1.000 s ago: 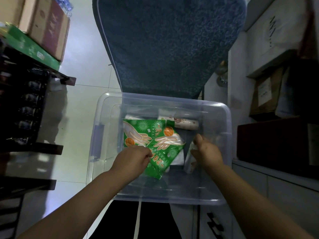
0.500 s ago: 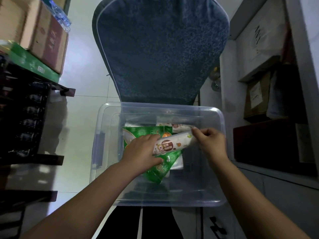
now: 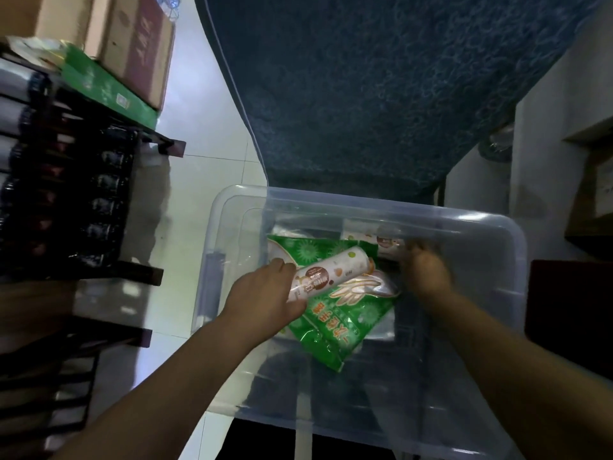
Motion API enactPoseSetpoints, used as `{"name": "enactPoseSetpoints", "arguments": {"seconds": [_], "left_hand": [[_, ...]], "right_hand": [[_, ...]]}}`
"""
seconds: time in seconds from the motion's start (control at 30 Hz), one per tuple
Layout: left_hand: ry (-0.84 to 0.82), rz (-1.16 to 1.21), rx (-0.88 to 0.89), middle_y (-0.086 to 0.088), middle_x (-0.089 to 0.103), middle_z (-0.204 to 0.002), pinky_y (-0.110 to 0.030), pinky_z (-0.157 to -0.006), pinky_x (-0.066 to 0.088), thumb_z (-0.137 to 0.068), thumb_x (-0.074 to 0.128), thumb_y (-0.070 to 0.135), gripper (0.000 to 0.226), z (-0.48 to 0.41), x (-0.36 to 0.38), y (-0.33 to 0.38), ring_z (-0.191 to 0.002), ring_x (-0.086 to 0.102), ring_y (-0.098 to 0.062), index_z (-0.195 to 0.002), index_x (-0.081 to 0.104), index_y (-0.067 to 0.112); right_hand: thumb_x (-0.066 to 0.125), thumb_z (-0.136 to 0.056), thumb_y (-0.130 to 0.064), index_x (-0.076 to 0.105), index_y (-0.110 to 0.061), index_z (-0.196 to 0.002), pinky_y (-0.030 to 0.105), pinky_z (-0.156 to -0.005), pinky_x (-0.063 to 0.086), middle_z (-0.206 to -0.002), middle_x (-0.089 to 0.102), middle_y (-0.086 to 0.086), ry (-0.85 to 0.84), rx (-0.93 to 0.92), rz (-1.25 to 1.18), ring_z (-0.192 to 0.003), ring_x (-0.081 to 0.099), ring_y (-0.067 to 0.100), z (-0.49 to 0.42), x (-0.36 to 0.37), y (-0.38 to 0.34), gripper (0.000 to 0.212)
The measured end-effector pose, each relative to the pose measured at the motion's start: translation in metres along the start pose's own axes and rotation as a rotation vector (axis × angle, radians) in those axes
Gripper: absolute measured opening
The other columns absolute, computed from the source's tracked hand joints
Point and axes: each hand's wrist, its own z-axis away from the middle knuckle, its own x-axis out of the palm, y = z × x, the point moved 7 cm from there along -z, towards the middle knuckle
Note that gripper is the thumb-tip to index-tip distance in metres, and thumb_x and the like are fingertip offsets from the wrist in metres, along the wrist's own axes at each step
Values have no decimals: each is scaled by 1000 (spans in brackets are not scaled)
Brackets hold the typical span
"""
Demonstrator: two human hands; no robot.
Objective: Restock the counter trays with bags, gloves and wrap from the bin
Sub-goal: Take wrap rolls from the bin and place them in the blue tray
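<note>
A clear plastic bin (image 3: pixel 491 224) sits below me. Inside it lies a green pack of disposable gloves (image 3: pixel 345 323). My left hand (image 3: pixel 265 293) is shut on a white roll of wrap (image 3: pixel 331 272), holding it by its near end over the green pack. My right hand (image 3: pixel 426 272) reaches to the bin's far right side, blurred, beside a second white roll (image 3: pixel 384 239) that lies against the back wall. Whether its fingers hold that roll cannot be told.
A dark blue padded cushion (image 3: pixel 381 88) stands behind the bin. A black rack (image 3: pixel 83 207) with bottles and cardboard boxes (image 3: pixel 132 44) fills the left. A grey cabinet with boxes (image 3: pixel 590 180) stands on the right. Pale tiled floor (image 3: pixel 199 194) lies between rack and bin.
The right hand lifted a white roll from the bin and passed it to the left hand. It has let go and moved back to the bin's far right.
</note>
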Motion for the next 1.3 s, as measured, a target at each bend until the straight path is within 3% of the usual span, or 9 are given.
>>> {"name": "enactPoseSetpoints", "arguments": {"seconds": [0.13,0.23,0.33,0.5,0.67,0.9,1.07,1.17,1.3], "left_hand": [[0,-3,-38,0,56,-108,-28,-62,38,-78,59,52,51,-3,7,-11,-91,59,-19,-118,51,21],[30,49,-74,1,57,-104,-27,-59,38,-76,62,54,50,-1,7,-17,-87,60,-18,-114,52,23],[28,70,-84,2,57,-104,-28,-60,42,-76,62,56,52,4,4,-17,-88,60,-17,-115,51,25],[62,78,-62,3,57,-105,-26,-60,39,-75,63,55,51,19,-19,-9,-89,60,-17,-116,50,27],[69,117,-2,3,57,-108,-27,-63,41,-76,63,54,53,44,-49,0,-91,59,-17,-119,50,26],[80,157,147,7,55,-102,-26,-58,38,-69,70,52,55,101,-95,11,-82,51,-10,-115,53,26],[113,167,249,7,57,-106,-26,-59,39,-68,71,53,56,138,-116,35,-81,53,-10,-114,52,27],[138,173,337,8,57,-100,-28,-60,44,-68,72,52,53,155,-127,65,-80,56,-12,-112,53,29],[130,187,472,11,55,-94,-30,-61,47,-70,72,50,46,181,-132,113,-75,56,-11,-108,54,31]], "right_hand": [[70,-76,-25,50,-4,-125,42,-94,36,-127,49,23,27,-89,307,-115,43,40,-11,16,3,57],[73,-72,-26,56,1,-117,44,-89,37,-118,53,27,24,-70,357,-109,46,43,-9,21,7,55],[81,-63,-22,63,8,-99,48,-74,48,-97,59,31,9,-111,359,-87,56,46,-4,23,3,50],[74,-76,-27,54,1,-102,43,-67,53,-97,61,25,82,-131,292,-80,62,40,39,-4,-2,43],[66,-83,-32,48,-1,-113,36,-72,45,-113,58,20,155,-29,188,-97,58,36,111,-48,-2,46],[78,-69,-27,56,-3,-92,39,-55,47,-86,66,19,430,30,21,-73,62,37,245,-95,-17,40],[82,-63,-30,59,-12,-99,27,-54,36,-88,66,7,650,111,-38,-71,61,25,344,-116,-17,46],[79,-66,-38,57,-17,-109,27,-58,45,-96,63,1,723,170,-48,-77,58,16,401,-120,-6,52],[82,-61,-39,58,-18,-106,28,-55,46,-89,64,1,852,277,-38,-72,60,18,477,-124,19,56]]}}
